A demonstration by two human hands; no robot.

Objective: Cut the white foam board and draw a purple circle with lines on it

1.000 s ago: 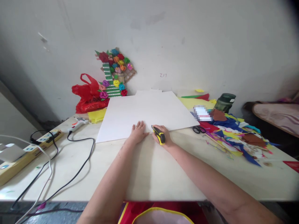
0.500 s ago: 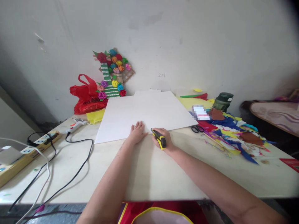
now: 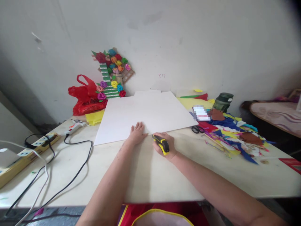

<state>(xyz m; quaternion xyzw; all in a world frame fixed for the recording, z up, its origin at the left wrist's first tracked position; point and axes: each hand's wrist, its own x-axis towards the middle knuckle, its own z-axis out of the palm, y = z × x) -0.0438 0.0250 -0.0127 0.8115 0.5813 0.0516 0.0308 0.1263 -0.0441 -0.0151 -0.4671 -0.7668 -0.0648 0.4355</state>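
Note:
A large white board (image 3: pixel 141 110) lies flat on the table, its near edge running just in front of my hands. My left hand (image 3: pixel 137 134) rests on that edge with the fingers spread over the board. Just to its right, my right hand (image 3: pixel 168 141) is closed around a yellow and black utility knife (image 3: pixel 162 144). The knife's tip points left, close to the board's near edge; whether the blade touches the board I cannot tell.
Right of the board are scissors (image 3: pixel 198 129), a phone (image 3: pixel 201 113), a dark green bottle (image 3: pixel 223 102) and coloured scraps (image 3: pixel 231 135). To the left lie a glue gun (image 3: pixel 74 128), a power strip (image 3: pixel 30 153) and cables. A paper-flower piece (image 3: pixel 109 77) and red bag (image 3: pixel 88 97) stand behind.
My right hand has drawn the knife slightly toward me, and the knife has turned so its tip points more to the left. My left hand stays on the board.

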